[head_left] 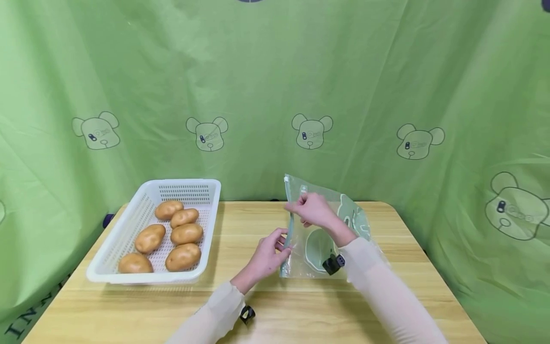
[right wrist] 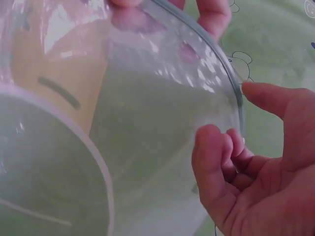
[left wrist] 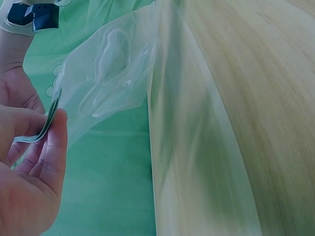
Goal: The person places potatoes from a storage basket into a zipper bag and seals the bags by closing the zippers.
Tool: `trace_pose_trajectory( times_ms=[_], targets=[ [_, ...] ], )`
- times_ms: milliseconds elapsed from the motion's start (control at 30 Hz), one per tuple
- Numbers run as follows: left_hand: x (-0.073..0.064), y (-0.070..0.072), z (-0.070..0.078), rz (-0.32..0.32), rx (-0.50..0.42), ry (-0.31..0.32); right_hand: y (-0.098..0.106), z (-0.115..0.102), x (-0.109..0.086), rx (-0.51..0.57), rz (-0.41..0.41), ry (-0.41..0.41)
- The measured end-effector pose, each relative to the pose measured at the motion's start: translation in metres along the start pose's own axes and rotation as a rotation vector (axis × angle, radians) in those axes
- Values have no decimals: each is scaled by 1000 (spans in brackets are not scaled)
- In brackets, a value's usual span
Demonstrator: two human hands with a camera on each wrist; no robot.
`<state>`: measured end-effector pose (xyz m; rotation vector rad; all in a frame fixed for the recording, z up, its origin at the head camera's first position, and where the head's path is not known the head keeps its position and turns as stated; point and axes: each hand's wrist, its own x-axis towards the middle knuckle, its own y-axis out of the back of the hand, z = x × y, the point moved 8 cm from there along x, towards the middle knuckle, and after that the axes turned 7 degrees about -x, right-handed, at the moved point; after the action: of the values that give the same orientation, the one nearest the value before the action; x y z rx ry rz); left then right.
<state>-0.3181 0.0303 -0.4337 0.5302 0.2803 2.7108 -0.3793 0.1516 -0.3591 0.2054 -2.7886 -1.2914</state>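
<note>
A large clear zip-top bag [head_left: 320, 239] stands on its side over the right half of the table, its green zip strip [head_left: 289, 234] facing left. My left hand [head_left: 268, 253] pinches that strip low down, thumb against fingertips; the left wrist view shows the strip [left wrist: 49, 118] between them. Higher on the same edge is my right hand [head_left: 313, 209]. In the right wrist view its thumb [right wrist: 266, 98] meets the zip edge, while the bent fingers [right wrist: 209, 162] overlap the bag's face, with a gap between thumb and fingers. A white slider [head_left: 286, 179] sits at the strip's top end.
To the left stands a white slotted plastic basket [head_left: 103, 278] with several potatoes [head_left: 183, 257] inside. Both stand on a light wooden table [head_left: 240, 220]. Behind it hangs a green curtain [head_left: 258, 86] printed with bear heads.
</note>
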Motion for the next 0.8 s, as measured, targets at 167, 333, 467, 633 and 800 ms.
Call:
trace_pose_trajectory(
  times_ms=[167,333,467,633,800],
  targets=[
    [1,-2,-1,-10,-4,10,-6,3,0,76,-11,-3],
    [0,-2,-1,-13,-3,20,-8,6,0,204,-42,-6],
    [0,-2,-2,-19,-17,42,-10,10,1,280,-67,-14],
    [-1,-4,-5,-33,-69,59,-13,17,4,344,-70,-18],
    [0,-3,0,-31,-125,67,-12,21,5,395,-54,-19]
  ],
)
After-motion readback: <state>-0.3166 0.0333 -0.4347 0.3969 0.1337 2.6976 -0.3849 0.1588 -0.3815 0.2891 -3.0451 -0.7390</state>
